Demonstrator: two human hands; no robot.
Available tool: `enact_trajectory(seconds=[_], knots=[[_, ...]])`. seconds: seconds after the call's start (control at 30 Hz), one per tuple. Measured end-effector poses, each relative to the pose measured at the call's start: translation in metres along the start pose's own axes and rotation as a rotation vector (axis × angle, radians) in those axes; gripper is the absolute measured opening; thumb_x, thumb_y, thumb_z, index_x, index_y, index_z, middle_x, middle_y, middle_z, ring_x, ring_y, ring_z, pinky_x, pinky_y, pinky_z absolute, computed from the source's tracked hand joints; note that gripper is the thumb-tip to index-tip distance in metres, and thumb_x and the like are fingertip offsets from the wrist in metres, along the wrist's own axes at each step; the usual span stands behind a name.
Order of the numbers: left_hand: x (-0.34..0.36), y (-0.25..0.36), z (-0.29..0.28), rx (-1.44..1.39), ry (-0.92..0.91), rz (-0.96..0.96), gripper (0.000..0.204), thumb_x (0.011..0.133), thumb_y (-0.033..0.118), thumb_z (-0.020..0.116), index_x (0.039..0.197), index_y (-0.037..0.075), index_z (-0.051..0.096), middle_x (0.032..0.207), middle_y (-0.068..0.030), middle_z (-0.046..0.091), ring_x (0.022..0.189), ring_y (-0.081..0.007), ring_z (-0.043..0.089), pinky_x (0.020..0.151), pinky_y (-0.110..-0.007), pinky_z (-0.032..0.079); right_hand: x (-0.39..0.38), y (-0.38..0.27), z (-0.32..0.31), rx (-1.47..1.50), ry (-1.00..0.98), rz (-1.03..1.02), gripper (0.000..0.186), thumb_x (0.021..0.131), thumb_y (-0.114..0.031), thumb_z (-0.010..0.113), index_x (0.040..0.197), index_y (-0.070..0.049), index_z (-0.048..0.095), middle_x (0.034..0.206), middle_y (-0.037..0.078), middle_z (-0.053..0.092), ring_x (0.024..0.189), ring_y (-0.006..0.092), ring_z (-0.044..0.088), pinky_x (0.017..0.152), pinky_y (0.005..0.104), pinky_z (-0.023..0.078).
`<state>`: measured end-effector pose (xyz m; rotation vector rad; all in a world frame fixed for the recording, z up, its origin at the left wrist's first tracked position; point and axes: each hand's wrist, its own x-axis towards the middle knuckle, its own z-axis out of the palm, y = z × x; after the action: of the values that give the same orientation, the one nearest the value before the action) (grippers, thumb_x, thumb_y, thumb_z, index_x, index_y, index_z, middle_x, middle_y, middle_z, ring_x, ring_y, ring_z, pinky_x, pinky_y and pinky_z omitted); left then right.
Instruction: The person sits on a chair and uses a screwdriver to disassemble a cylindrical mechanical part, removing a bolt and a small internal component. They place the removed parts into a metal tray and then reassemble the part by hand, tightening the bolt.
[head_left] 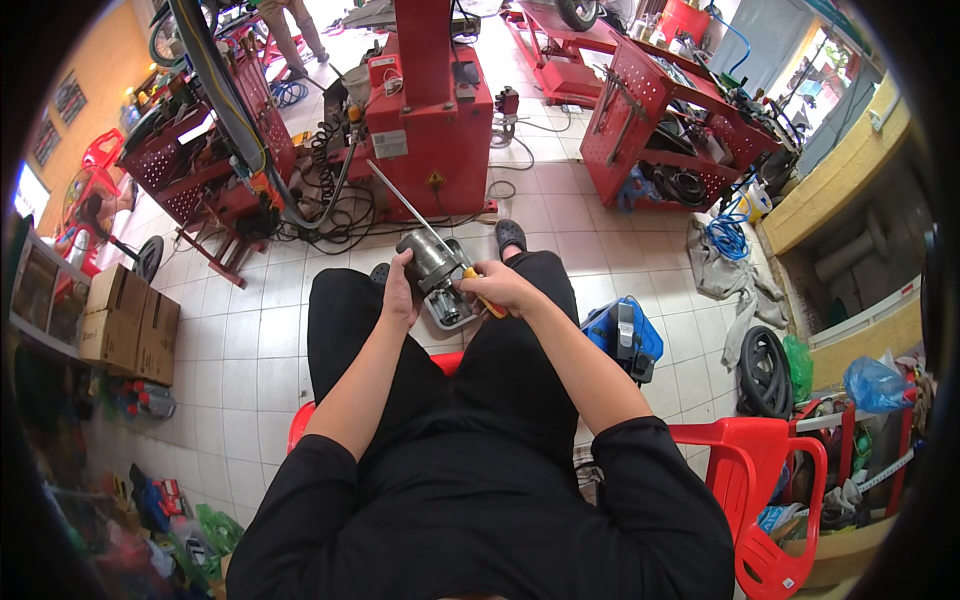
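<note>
Left hand [400,292] is curving half closed against the left side of a grey cylindrical metal part [432,256], which is sitting between the person's knees. Right hand [500,286] is gripping, with folded fingers, the yellow handle of a long screwdriver [414,212]; its shaft is crossing above the metal part and is pointing forward, toward the left. Whether the shaft is touching the part, I cannot tell. Below both hands, a grey tray [470,322] is partly showing. To the right of the knees, a blue box [640,343] is standing on the tiled floor [560,215]. Ahead, a red machine cabinet [425,165] is standing among black cables [345,222].
</note>
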<state>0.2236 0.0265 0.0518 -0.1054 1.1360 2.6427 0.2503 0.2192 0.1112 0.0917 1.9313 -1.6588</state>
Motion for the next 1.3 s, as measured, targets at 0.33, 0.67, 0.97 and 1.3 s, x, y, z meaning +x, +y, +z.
enact_trajectory(seconds=[0.33,0.67,0.97,1.3], knots=[[0.0,0.006,-0.002,-0.081,-0.014,-0.011,0.046,0.087,0.046,0.047,0.108,0.007,0.061,0.096,-0.0074,0.067,0.088,-0.0211,0.064,0.085,-0.034,0.048,0.001,0.008,0.009,0.494,-0.319,0.077,0.025,0.088,-0.034,0.046,0.085,-0.009,0.05,0.061,0.0,0.045,0.043,0.0112,0.044,0.039,0.0262,0.034],[-0.007,0.008,0.007,-0.012,0.019,-0.062,0.058,0.084,0.052,0.044,0.116,0.007,0.061,0.095,-0.0054,0.066,0.085,-0.0183,0.064,0.077,-0.032,0.051,0.005,0.012,0.017,0.605,-0.413,0.067,0.037,0.087,-0.045,0.036,0.075,-0.011,0.045,0.054,-0.001,0.037,0.038,0.0133,0.037,0.038,0.028,0.034],[-0.008,0.005,0.007,-0.074,0.061,-0.019,0.053,0.082,0.055,0.049,0.106,0.009,0.061,0.095,-0.0061,0.066,0.086,-0.0207,0.064,0.078,-0.035,0.051,0.002,0.005,0.017,0.585,-0.453,0.092,0.042,0.088,-0.049,0.036,0.072,-0.011,0.043,0.055,-0.001,0.037,0.039,0.0121,0.035,0.039,0.0262,0.032],[0.007,0.02,-0.015,-0.333,0.251,0.076,0.054,0.079,0.056,0.052,0.106,0.01,0.059,0.097,-0.0082,0.065,0.086,-0.025,0.063,0.077,-0.039,0.049,-0.002,-0.001,-0.016,0.344,-0.488,0.11,0.067,0.09,-0.063,0.029,0.096,-0.002,0.057,0.065,0.005,0.054,0.053,0.0183,0.055,0.052,0.0322,0.045]])
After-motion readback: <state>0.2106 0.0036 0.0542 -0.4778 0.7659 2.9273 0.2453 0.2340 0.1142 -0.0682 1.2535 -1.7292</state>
